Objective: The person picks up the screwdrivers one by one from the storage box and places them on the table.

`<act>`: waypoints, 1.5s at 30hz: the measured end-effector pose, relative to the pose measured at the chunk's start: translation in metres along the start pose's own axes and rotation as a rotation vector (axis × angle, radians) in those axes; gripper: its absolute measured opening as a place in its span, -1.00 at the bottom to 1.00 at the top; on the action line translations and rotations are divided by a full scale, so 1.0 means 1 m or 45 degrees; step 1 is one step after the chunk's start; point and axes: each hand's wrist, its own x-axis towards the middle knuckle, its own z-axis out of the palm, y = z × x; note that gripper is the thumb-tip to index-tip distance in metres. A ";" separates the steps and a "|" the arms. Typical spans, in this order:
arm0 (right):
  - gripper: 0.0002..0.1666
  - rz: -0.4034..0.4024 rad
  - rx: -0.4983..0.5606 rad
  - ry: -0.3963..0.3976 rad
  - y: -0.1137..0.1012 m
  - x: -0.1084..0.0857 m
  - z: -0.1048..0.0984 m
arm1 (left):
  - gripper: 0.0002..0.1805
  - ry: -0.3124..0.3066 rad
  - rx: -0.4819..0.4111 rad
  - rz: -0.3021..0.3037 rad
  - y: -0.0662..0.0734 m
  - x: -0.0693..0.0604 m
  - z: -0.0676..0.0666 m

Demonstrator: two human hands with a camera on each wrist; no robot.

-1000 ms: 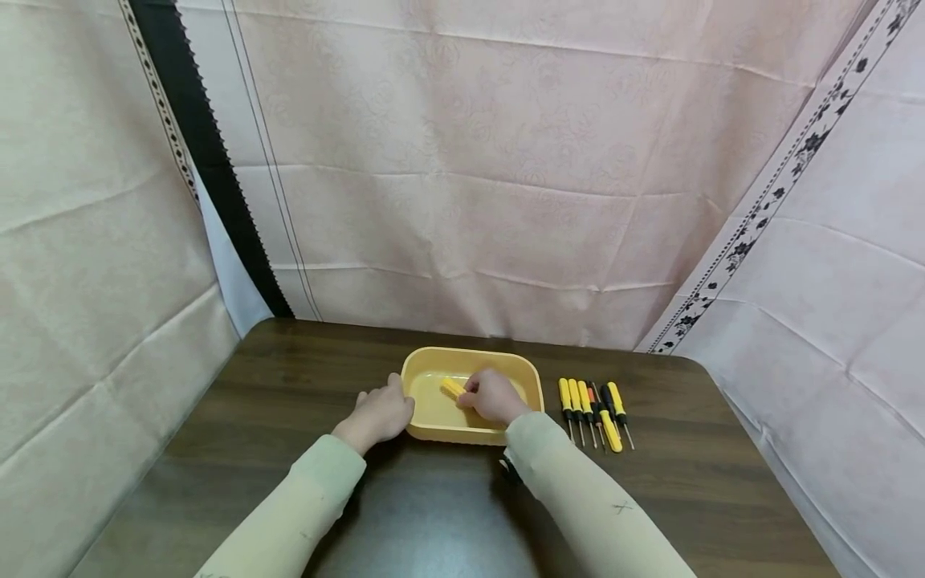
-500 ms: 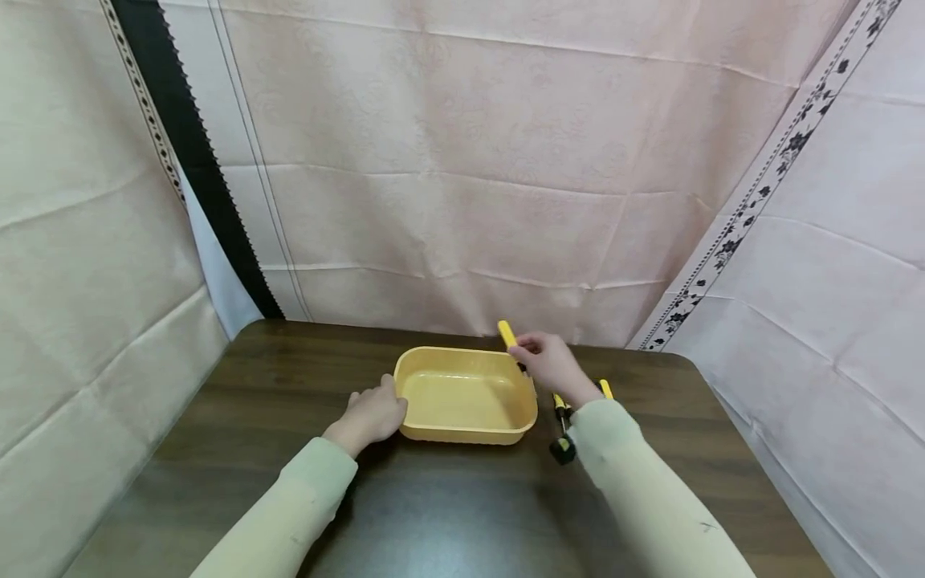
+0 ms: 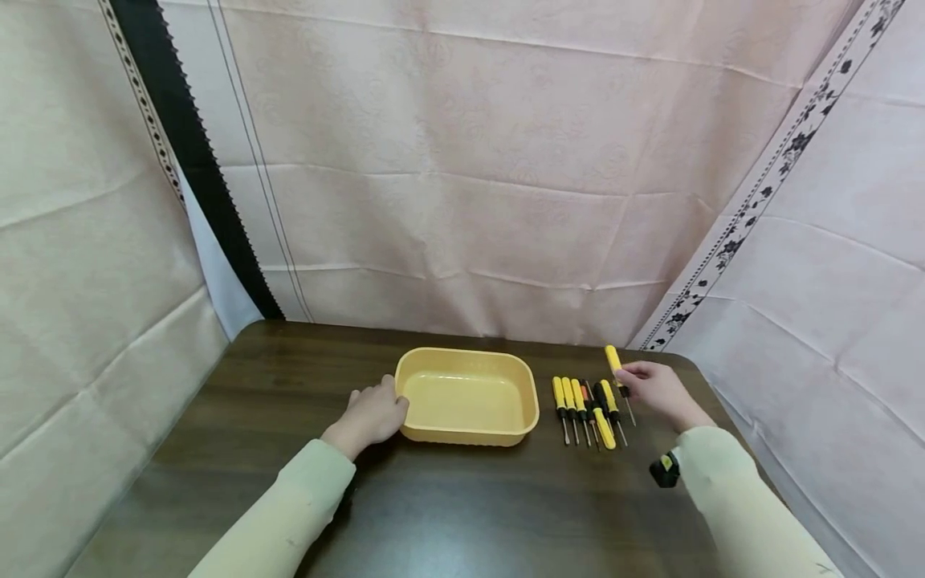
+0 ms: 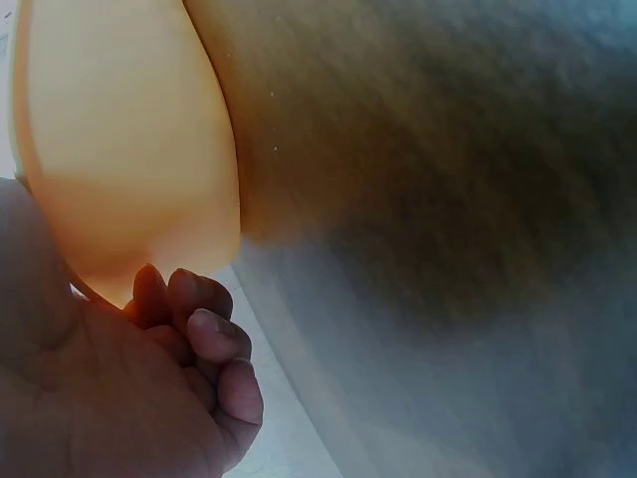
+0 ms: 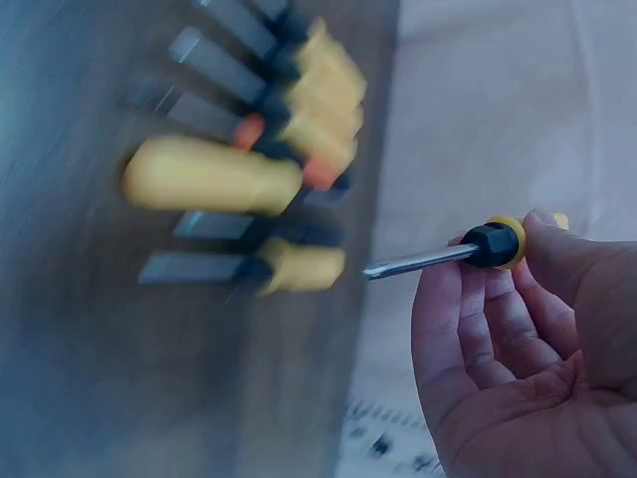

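Observation:
My right hand point(image 3: 658, 389) pinches the yellow handle of a screwdriver point(image 3: 613, 358) just above the table, right of a row of similar screwdrivers point(image 3: 578, 395). The right wrist view shows the black collar and bare metal shaft of this screwdriver point(image 5: 493, 245) sticking out past thumb and fingers. At the left end of a shallow yellow plastic bin point(image 3: 466, 437), my left hand point(image 3: 370, 417) holds its rim. In the left wrist view the curled fingers point(image 4: 214, 334) lie against the bin's outer wall point(image 4: 129, 129); the thumb is not clearly seen. Nothing lies inside the bin.
A dark wooden table point(image 3: 462, 506) carries everything. One screwdriver point(image 3: 603, 428) in the row lies with its handle toward me. Pale cloth point(image 3: 462, 201) hangs behind the table and at both sides. A black wrist device point(image 3: 665, 470) sits at my right cuff.
My right hand has lifted the screwdriver out of the bin and carried it right, past the row. The left hand stays at the bin's left end. The view has shifted slightly.

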 end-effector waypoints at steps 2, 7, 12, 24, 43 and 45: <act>-0.44 0.049 0.000 -0.006 0.014 -0.002 -0.003 | -0.43 0.001 0.001 -0.006 -0.001 0.000 0.000; -0.50 0.134 -0.026 -0.006 0.038 -0.004 0.001 | -0.42 -0.002 -0.024 -0.017 -0.002 0.000 0.001; -0.53 0.171 -0.127 -0.001 0.052 0.001 0.006 | -0.40 -0.008 -0.040 -0.024 0.000 -0.001 0.003; -0.65 0.144 -0.222 0.025 0.061 0.006 0.015 | -0.43 0.011 -0.026 -0.053 0.004 -0.003 0.004; -0.67 0.231 -0.133 0.017 0.067 0.012 0.021 | -0.44 0.021 0.001 -0.080 0.007 -0.003 0.003; -0.68 0.262 -0.061 0.016 0.067 0.013 0.021 | -0.44 0.021 0.006 -0.085 0.007 -0.002 0.003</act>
